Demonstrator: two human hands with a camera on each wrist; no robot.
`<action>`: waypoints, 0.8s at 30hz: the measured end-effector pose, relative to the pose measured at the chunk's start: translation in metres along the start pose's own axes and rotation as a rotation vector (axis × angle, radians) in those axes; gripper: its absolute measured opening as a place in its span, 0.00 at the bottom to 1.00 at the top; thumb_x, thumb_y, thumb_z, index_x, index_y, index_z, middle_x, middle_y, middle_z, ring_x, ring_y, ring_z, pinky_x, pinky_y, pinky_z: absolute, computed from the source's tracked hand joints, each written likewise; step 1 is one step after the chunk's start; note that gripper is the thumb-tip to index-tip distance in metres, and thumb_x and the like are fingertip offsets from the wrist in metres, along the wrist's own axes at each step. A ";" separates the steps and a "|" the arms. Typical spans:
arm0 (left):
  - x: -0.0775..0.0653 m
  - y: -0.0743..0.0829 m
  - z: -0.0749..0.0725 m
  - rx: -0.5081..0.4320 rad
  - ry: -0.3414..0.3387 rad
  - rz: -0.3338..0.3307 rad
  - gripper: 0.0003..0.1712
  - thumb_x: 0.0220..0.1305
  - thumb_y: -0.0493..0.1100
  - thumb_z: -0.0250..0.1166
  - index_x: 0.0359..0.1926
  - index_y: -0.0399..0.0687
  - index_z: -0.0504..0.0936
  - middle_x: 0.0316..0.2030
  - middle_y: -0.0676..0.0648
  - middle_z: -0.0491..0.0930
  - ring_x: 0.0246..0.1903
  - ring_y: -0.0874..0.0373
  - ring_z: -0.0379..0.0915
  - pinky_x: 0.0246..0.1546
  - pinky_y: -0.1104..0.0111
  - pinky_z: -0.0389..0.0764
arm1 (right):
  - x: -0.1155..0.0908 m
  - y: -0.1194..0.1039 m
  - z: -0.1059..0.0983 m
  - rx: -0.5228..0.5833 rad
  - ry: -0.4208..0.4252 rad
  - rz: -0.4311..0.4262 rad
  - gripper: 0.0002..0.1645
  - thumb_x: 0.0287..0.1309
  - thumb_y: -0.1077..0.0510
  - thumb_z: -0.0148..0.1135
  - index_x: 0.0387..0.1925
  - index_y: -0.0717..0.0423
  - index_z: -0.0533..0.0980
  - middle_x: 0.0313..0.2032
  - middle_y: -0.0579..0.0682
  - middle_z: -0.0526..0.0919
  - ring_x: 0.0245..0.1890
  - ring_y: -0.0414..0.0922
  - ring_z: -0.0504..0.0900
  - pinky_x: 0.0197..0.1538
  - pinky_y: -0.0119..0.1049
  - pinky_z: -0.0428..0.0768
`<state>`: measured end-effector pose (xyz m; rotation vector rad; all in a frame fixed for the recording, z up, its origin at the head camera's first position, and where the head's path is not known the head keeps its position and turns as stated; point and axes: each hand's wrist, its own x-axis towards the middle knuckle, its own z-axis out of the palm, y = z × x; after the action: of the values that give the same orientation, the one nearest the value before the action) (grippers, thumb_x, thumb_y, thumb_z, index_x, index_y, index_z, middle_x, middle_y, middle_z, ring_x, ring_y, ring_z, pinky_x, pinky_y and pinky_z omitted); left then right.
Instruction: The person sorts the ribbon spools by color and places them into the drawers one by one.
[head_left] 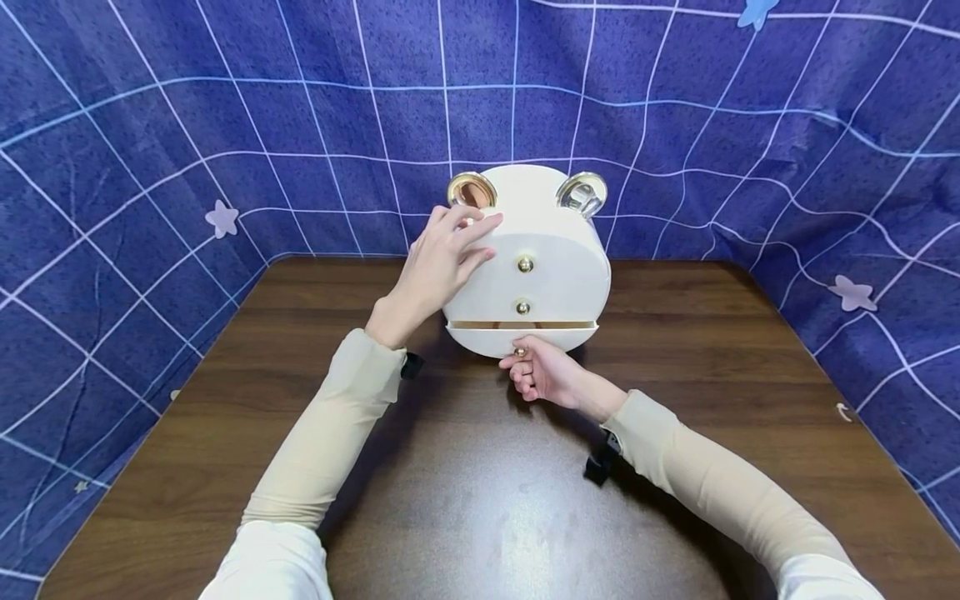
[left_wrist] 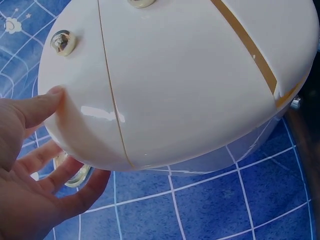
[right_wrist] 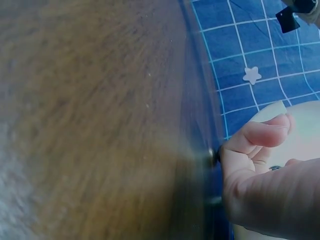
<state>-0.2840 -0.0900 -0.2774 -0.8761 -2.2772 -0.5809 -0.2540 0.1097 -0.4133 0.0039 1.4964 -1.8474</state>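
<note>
A white drawer cabinet (head_left: 558,279) with a rounded front and gold knobs stands at the table's back. Its bottom drawer (head_left: 465,337) sticks out slightly, showing a brown gap above it. My right hand (head_left: 546,372) pinches the bottom drawer's small gold knob (head_left: 519,352), other fingers curled below. At the cabinet's upper left, my left hand (head_left: 438,262) grips the rounded edge. The left wrist view shows its thumb (left_wrist: 47,105) on the front and the other fingers round the side, near a shiny ear-shaped ring. In the right wrist view my right hand (right_wrist: 250,155) partly covers the white front.
Two shiny ear-like rings, one at the left (head_left: 472,190) and one at the right (head_left: 582,194), top the cabinet. The brown wooden table (head_left: 360,500) extends toward me. Behind it hangs a blue cloth (head_left: 330,125) with pale grid lines and stars.
</note>
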 end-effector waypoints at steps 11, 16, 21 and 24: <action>0.000 0.001 0.001 0.001 -0.009 0.001 0.22 0.64 0.47 0.64 0.59 0.55 0.79 0.52 0.49 0.76 0.49 0.51 0.67 0.39 0.56 0.79 | 0.008 -0.002 -0.002 0.014 0.017 0.002 0.23 0.70 0.45 0.37 0.40 0.59 0.70 0.15 0.40 0.73 0.14 0.36 0.67 0.21 0.26 0.64; 0.000 0.001 -0.001 0.007 -0.020 -0.001 0.22 0.65 0.47 0.64 0.60 0.55 0.78 0.52 0.48 0.75 0.49 0.51 0.67 0.39 0.56 0.80 | 0.010 -0.003 -0.003 0.006 0.019 -0.006 0.22 0.69 0.46 0.37 0.40 0.59 0.70 0.15 0.40 0.73 0.14 0.36 0.67 0.21 0.26 0.64; 0.000 0.002 -0.003 0.010 -0.027 -0.003 0.22 0.65 0.47 0.64 0.60 0.56 0.78 0.53 0.48 0.75 0.50 0.50 0.67 0.39 0.56 0.80 | 0.011 -0.005 -0.004 0.007 0.022 -0.015 0.22 0.69 0.46 0.36 0.41 0.60 0.70 0.15 0.40 0.73 0.14 0.36 0.67 0.21 0.26 0.64; 0.001 0.003 -0.003 0.005 -0.027 -0.002 0.22 0.65 0.47 0.64 0.59 0.55 0.78 0.53 0.48 0.75 0.50 0.50 0.67 0.40 0.56 0.79 | 0.011 -0.006 -0.004 0.009 0.025 -0.021 0.23 0.69 0.46 0.36 0.42 0.61 0.70 0.14 0.40 0.73 0.14 0.36 0.67 0.21 0.27 0.64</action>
<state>-0.2812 -0.0897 -0.2739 -0.8838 -2.3030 -0.5671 -0.2668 0.1069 -0.4141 0.0159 1.5105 -1.8780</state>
